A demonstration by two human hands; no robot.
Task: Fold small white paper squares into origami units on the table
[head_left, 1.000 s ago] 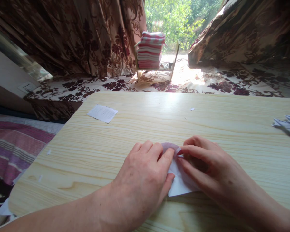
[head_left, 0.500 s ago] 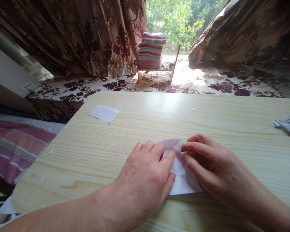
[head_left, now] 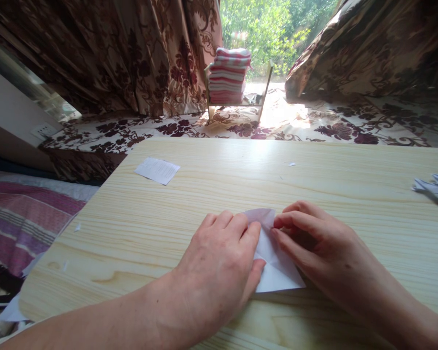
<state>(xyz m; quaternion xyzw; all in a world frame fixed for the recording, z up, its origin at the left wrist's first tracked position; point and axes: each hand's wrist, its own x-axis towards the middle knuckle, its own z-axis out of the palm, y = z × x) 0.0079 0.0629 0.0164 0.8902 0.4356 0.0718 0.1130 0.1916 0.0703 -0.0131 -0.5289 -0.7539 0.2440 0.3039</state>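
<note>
A creased white sheet of paper point(head_left: 277, 272) lies on the table between my two hands, its upper edge standing slightly raised. From the left, my left hand point(head_left: 219, 262) covers part of the sheet, fingers curled over it and thumb on the lower portion. The sheet's right edge is pinched between the thumb and index finger of my right hand point(head_left: 314, 238); its other fingers are bent. The part of the paper beneath my left hand is hidden.
A printed slip point(head_left: 157, 170) lies at the far left of the light wooden table point(head_left: 124, 233). Folded paper pieces point(head_left: 434, 190) sit at the right edge. Small scraps point(head_left: 292, 164) are scattered about. Beyond, folded striped cloths point(head_left: 228, 78) rest on a little rack by the window.
My right thumb has moved up to meet the index finger at the paper's edge. My left index finger has drawn slightly back to the left. The sheet has hardly moved.
</note>
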